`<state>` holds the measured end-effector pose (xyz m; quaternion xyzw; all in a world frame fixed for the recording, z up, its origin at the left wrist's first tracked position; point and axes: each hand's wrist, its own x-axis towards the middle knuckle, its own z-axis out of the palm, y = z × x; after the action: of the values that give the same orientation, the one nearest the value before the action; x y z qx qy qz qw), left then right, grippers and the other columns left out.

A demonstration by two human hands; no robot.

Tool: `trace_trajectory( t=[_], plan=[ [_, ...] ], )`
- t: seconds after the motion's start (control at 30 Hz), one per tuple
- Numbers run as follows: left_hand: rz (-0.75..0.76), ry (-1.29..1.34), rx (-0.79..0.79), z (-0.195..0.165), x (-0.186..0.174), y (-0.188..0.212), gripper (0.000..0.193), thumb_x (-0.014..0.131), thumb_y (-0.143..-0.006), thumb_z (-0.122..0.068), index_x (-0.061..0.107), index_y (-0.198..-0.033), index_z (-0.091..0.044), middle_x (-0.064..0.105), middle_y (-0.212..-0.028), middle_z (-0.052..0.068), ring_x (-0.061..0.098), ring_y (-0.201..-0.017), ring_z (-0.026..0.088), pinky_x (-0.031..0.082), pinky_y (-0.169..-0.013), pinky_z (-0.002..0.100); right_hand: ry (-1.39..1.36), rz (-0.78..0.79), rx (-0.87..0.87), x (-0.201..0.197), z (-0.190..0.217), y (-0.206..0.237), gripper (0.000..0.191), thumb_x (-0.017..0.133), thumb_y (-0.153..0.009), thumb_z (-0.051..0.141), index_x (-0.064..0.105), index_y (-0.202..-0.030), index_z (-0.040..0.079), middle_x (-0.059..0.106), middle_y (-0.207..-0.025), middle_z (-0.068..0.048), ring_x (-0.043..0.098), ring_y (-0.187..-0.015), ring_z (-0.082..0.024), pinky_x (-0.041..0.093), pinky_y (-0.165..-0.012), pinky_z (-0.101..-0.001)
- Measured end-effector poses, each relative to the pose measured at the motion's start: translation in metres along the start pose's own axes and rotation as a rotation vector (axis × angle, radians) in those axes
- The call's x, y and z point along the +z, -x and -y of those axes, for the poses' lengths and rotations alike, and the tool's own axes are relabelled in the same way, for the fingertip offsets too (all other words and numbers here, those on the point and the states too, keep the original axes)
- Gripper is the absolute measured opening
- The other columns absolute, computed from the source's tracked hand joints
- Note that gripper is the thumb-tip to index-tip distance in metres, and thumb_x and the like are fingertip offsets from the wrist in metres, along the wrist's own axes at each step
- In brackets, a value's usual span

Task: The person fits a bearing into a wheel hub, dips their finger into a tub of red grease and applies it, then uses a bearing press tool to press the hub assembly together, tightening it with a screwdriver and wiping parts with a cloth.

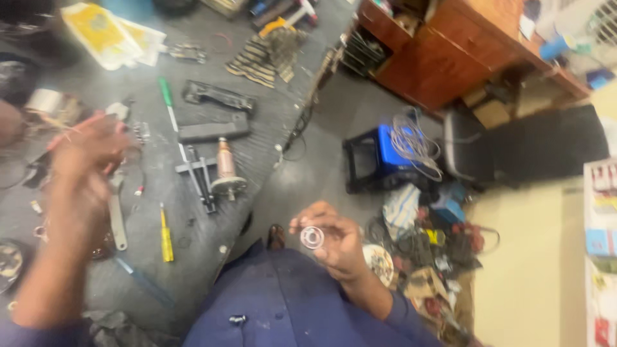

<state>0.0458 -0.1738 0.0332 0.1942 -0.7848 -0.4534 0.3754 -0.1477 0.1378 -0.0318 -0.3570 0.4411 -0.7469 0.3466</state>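
One small ring, pale and see-through, sits pinched at the fingertips of the right hand. The fingers are closed on its rim, thumb on one side and the others curled round the far side, so the ring's flat face is turned up toward the camera and its hole shows open. It has no long axis to speak of; it is round, and its axis points roughly at the viewer.

Take the ring as the landmark. The right hand is touching it and lies just to its right and below. The left hand is well apart, up and to the left of the ring, raised over the bench and blurred. Its fingers look loosely curled, with something thin and reddish near the tips, but whether they grip it I cannot tell. So the right hand is by far the nearer of the two.

Left of the ring, on the bench, lie a yellow screwdriver, a wrench and, further up, a motor rotor with a copper-coloured winding. Up and right of the ring stands a blue stool with wire on it. Directly below the ring is the person's blue clothing.
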Motion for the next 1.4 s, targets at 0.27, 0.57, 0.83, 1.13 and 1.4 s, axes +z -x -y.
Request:
trace_trajectory(
  t=[0.27, 0.57, 0.83, 1.13, 1.4],
  plan=[
    [0.608, 0.293, 0.354, -0.052, 0.07, 0.056, 0.091, 0.03, -0.096, -0.083, 0.068, -0.139, -0.014, 0.035, -0.167, 0.03, 0.035, -0.155, 0.046, 0.02, -0.13, 0.061, -0.125, 0.173, 0.148, 0.026, 0.03, -0.003, 0.038, 0.087, -0.088, 0.02, 0.074, -0.12, 0.004, 0.065, -0.12, -0.014, 0.065, -0.116, -0.027, 0.053, -0.103, -0.0396],
    [0.643, 0.313, 0.327, -0.052, 0.085, 0.049, 0.094, 0.025, -0.09, -0.088, 0.07, -0.13, -0.016, 0.035, -0.159, 0.031, 0.033, -0.147, 0.051, 0.021, -0.123, 0.065, -0.149, 0.191, 0.176, 0.027, 0.037, 0.001, 0.038, 0.088, -0.087, 0.021, 0.075, -0.12, 0.006, 0.065, -0.116, -0.013, 0.064, -0.106, -0.023, 0.052, -0.094, -0.034],
    [0.535, 0.089, 0.621, -0.048, 0.087, 0.04, 0.084, 0.04, -0.084, -0.086, 0.074, -0.128, -0.023, 0.041, -0.159, 0.021, 0.036, -0.147, 0.045, 0.027, -0.125, 0.061, -0.164, 0.184, 0.203, 0.026, 0.039, 0.002, 0.036, 0.088, -0.088, 0.023, 0.076, -0.115, 0.002, 0.066, -0.114, -0.013, 0.065, -0.109, -0.024, 0.053, -0.097, -0.0362],
    [0.469, 0.034, 0.637, -0.062, 0.082, 0.034, 0.089, 0.03, -0.084, -0.089, 0.076, -0.125, -0.024, 0.047, -0.154, 0.019, 0.038, -0.143, 0.042, 0.022, -0.125, 0.06, -0.067, 0.168, 0.186, 0.026, 0.04, 0.003, 0.038, 0.089, -0.086, 0.02, 0.073, -0.116, 0.002, 0.067, -0.116, -0.013, 0.066, -0.115, -0.025, 0.056, -0.103, -0.0403],
    [0.824, 0.299, 0.345, -0.075, 0.087, 0.015, 0.099, 0.013, -0.09, -0.089, 0.072, -0.126, -0.019, 0.039, -0.16, 0.026, 0.028, -0.152, 0.052, 0.012, -0.123, 0.067, -0.168, 0.217, 0.244, 0.023, 0.04, 0.004, 0.036, 0.087, -0.088, 0.017, 0.07, -0.113, -0.002, 0.07, -0.116, -0.017, 0.071, -0.113, -0.029, 0.061, -0.104, -0.0476]
  ],
)
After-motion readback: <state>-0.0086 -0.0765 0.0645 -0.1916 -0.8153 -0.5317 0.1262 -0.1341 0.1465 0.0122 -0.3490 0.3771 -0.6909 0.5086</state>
